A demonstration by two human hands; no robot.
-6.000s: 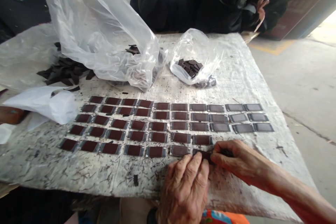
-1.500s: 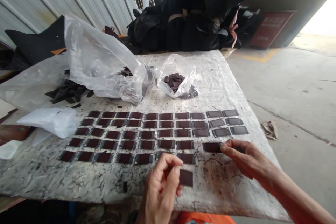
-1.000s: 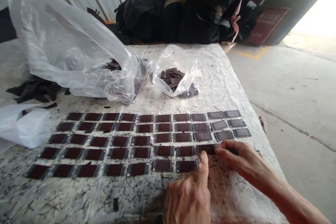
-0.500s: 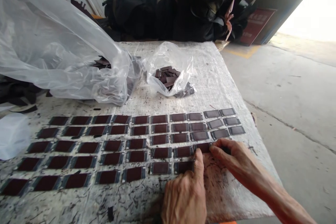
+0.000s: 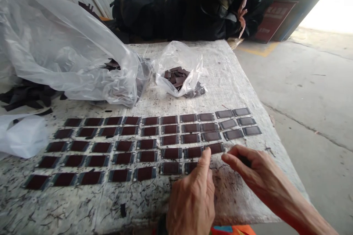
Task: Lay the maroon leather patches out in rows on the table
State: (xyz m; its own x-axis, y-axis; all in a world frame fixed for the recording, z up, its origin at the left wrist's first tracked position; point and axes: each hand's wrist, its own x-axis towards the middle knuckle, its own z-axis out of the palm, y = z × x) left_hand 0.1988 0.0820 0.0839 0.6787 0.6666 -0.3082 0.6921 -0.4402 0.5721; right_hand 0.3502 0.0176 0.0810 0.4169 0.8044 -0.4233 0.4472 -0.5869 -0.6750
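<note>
Small dark brown fabric patches with grey end strips lie in several rows across the table. My left hand (image 5: 191, 194) rests at the near edge of the rows, its index finger stretched out to the left end of one patch (image 5: 215, 148). Its other fingers are bent and partly hidden, and it covers part of the patch (image 5: 190, 167) below. Just right of the pointed-at patch is my right hand (image 5: 249, 163), thumb and index finger close together and apart from the patch. Something dark shows inside its curled fingers, too hidden to make out.
A small clear bag (image 5: 178, 55) of brown pieces stands behind the rows. A large plastic bag (image 5: 74, 55) fills the left, near dark scraps (image 5: 27, 95) and a white translucent object (image 5: 23, 136). Black bundles (image 5: 176, 11) lie behind the table. Thread bits litter the tabletop (image 5: 68, 209).
My right hand has let go of the patch's right end and moved slightly right. My left index finger stays at that patch. The view has shifted a little.
</note>
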